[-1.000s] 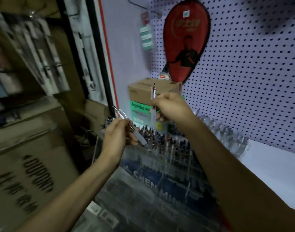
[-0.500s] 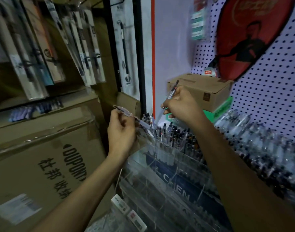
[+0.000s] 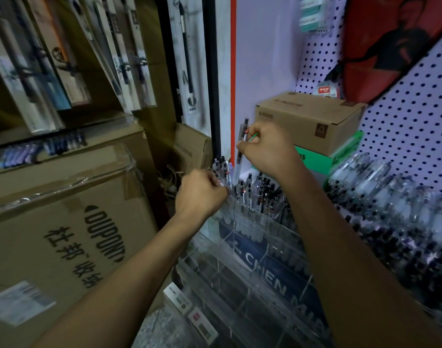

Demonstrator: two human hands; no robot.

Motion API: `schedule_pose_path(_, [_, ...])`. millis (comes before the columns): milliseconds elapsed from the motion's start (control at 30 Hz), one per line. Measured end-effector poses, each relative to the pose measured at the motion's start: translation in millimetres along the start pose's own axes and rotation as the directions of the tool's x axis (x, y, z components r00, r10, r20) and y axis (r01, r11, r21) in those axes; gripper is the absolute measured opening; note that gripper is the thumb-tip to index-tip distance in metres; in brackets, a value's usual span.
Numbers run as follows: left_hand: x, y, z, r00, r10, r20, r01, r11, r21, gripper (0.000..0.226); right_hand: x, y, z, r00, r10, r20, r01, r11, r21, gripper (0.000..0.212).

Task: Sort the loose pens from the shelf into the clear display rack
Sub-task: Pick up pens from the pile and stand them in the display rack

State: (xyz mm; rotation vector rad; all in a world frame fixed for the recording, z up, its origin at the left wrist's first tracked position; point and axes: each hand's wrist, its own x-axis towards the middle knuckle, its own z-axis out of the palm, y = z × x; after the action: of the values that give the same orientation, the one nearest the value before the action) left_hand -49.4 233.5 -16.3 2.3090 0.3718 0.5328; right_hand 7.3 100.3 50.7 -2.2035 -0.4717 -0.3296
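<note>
Nearest, below both forearms, the clear display rack [image 3: 242, 270] steps down in see-through compartments whose contents are blurred, while its top row, just under the hands, is crowded with upright pens [image 3: 261, 190] with dark caps. The left hand [image 3: 198, 193] is curled at the rack's upper left corner among those pens, though what it grips is hidden. Just above and beyond, the right hand [image 3: 266, 148] pinches a clear-barrelled pen [image 3: 241, 146] nearly upright, tip down over the top row, with a brown cardboard box [image 3: 312, 121] behind it.

Single head view – looks forward, down, close over clear rack [image 3: 252, 237] – pegboard [image 3: 403, 116] beyond.
</note>
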Motion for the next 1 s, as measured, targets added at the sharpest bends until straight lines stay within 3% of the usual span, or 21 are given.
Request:
schedule_pose_path(133, [-6.3,2.2,3.1,0.996,-0.023,0.081,0.021,1.000,0.015,0.024,-3.6,1.8,4.6,0.999,-0.008,0.047,0.014,0.992,-0.122,0.011])
schedule_pose_path(233, [-8.1,-2.1,-1.4,1.000,0.013,0.016,-0.011,0.997,-0.079,0.023,-8.1,6.8,10.6,0.975,0.074,0.210,-0.018,0.965,-0.260,0.010])
schedule_pose_path(300, [-7.9,-4.6,-2.8,0.998,0.012,-0.067,-0.022,0.987,-0.160,0.018,-9.3,10.4,11.7,0.962,0.107,0.252,-0.040,0.965,-0.258,0.007])
schedule_pose_path(433, [-4.6,-10.4,1.1,0.994,-0.063,-0.087,0.025,0.924,-0.381,0.021,-6.9,12.0,8.0,0.967,0.107,0.230,-0.068,0.983,-0.172,0.013])
schedule_pose_path(733, [-10.7,-14.8,10.0,0.999,0.034,-0.038,-0.043,0.961,-0.272,0.025,-5.5,11.6,13.0,0.995,0.023,0.095,-0.007,0.986,-0.166,0.006])
schedule_pose_path(833, [-13.7,-16.2,8.6,0.994,0.067,-0.081,-0.086,0.963,-0.257,0.018,-4.3,12.1,16.9,0.989,0.085,0.125,-0.061,0.980,-0.190,0.005])
schedule_pose_path(1000, [-11.9,-11.1,6.6,0.993,-0.005,-0.116,-0.032,0.949,-0.312,0.034,-1.3,21.2,18.5,0.974,0.187,0.126,-0.156,0.962,-0.226,0.017])
